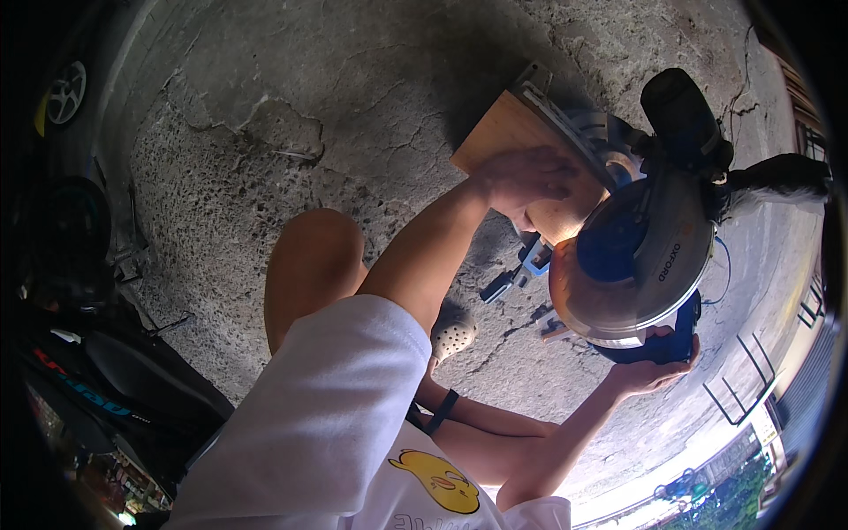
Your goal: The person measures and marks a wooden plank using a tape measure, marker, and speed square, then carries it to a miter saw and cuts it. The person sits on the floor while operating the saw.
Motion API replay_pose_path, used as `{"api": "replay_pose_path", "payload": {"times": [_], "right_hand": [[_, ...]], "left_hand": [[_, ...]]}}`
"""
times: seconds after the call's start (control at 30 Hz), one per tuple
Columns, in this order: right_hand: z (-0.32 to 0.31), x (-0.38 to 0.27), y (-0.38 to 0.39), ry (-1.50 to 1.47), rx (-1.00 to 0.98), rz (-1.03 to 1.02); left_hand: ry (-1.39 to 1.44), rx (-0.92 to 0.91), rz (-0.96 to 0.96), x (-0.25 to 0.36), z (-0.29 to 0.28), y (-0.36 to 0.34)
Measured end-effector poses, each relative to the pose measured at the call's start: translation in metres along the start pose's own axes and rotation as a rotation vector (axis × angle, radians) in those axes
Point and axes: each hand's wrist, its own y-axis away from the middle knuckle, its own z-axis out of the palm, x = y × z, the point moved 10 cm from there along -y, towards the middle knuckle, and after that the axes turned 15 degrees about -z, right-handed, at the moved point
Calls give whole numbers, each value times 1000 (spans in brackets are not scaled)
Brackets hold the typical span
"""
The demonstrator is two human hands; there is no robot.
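Note:
A mitre saw [636, 247] sits on the concrete floor in front of me, with a clear guard [601, 291] over its blue disc and a black motor [678, 110] at the far side. A wooden board [508, 132] rests on the saw's base, against the metal fence [565, 128]. My left hand [534, 185] grips the board, its fingers bent over the top near the fence. At the saw's near right, my right hand [658, 362] is closed round the dark saw handle [676, 336]. The saw's guard hides where board and blade meet.
A blue and black clamp [521, 269] juts out beside the saw base. My foot in a beige clog [455, 340] is close by. A dark motorcycle [115, 371] stands at left, a metal rack [742, 380] at right. The concrete floor [371, 115] is cracked.

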Motion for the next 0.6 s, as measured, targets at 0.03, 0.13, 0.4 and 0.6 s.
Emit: {"api": "replay_pose_path", "payload": {"times": [0.03, 0.13, 0.4, 0.6], "right_hand": [[0, -1, 0, 2, -2, -2], [2, -2, 1, 1, 22, 16], [1, 2, 2, -49, 26, 16], [-1, 3, 4, -48, 49, 40]], "left_hand": [[18, -1, -5, -1, -1, -1], [34, -3, -10, -2, 1, -1], [3, -20, 5, 0, 1, -2], [-13, -99, -6, 1, 4, -3]]}}
